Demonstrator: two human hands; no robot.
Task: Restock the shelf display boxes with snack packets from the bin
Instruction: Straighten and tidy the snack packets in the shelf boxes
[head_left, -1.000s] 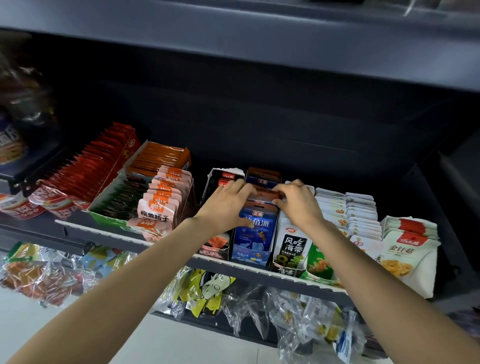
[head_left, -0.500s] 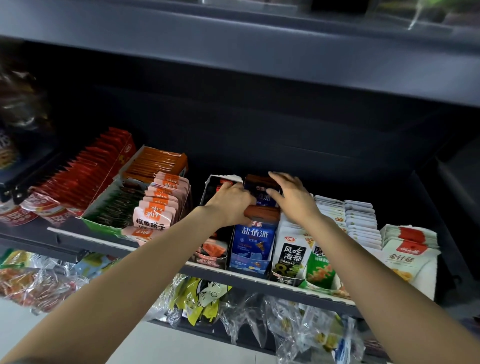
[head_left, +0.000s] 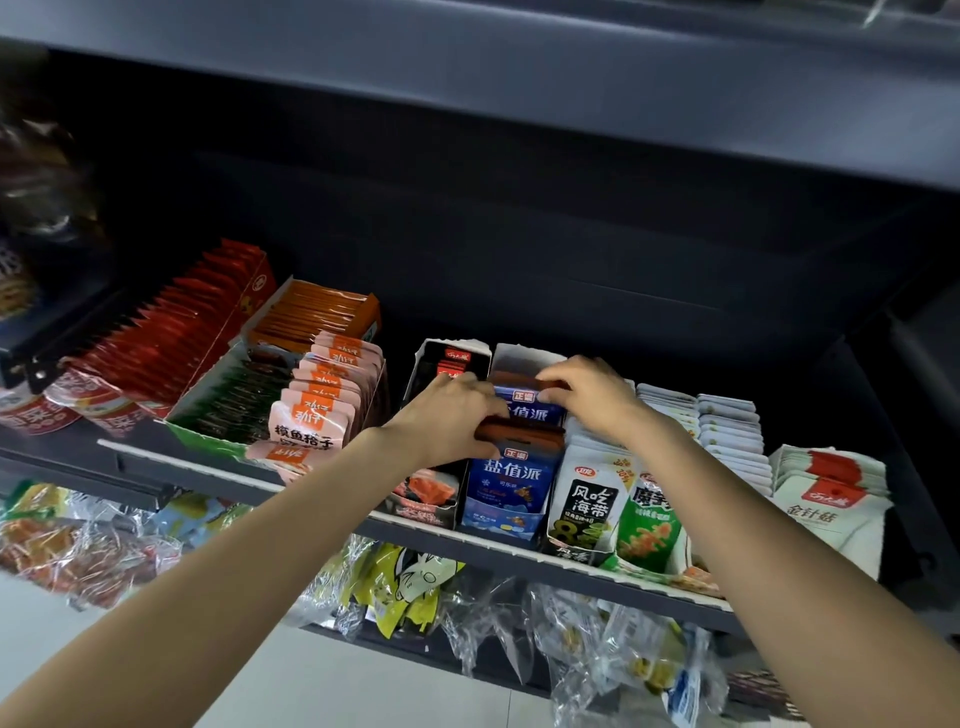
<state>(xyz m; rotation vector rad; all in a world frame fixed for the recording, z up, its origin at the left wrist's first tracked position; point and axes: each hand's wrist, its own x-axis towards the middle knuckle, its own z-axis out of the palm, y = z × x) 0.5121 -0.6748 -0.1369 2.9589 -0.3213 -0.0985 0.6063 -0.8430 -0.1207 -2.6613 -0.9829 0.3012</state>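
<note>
Left hand (head_left: 457, 415) grips front blue packets (head_left: 511, 483) | right hand (head_left: 587, 395) pinches rear packet, apparently | box (head_left: 524, 358) at 12 o'clock | risk: loose grip topples row onto shelf (head_left: 519, 553)

Dark shelving (head_left: 519, 130), pale tiled floor (head_left: 322, 686)

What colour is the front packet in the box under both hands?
Dark blue with a brown top strip, seen clearly in the head view.

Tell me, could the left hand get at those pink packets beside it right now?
Probably yes. The pink packets stand open-topped just left of the left hand, with nothing between them. But that hand is busy gripping the blue packets, so it must let go first.
</note>
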